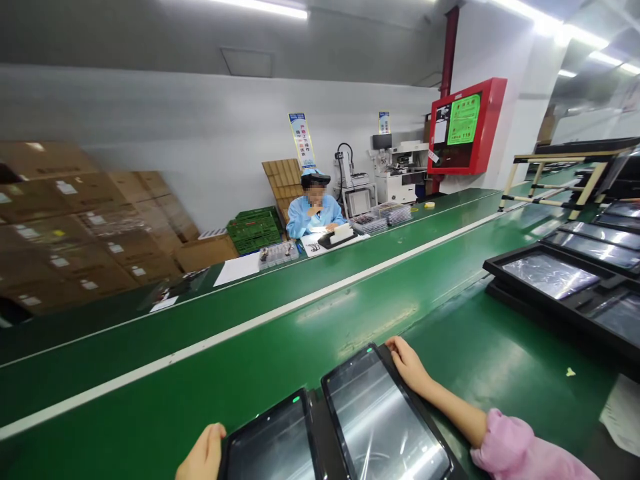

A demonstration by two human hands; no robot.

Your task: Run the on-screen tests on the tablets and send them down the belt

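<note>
A black tray lies in front of me on the green surface, its near end cut off by the bottom of the view. Two dark glossy tablet-like panels sit side by side in it, the left panel and the right panel, each with a small green sticker at its far edge. My left hand is closed on the tray's left edge, with only part of the hand in view. At the far right corner, my right hand grips the tray with bent fingers; the fingertips are partly hidden.
More black trays with panels are stacked at the right, near a pipe-frame rack. Across the green belt, a co-worker in blue sits at a bench. Cartons stand at left. A paper sheet lies at right.
</note>
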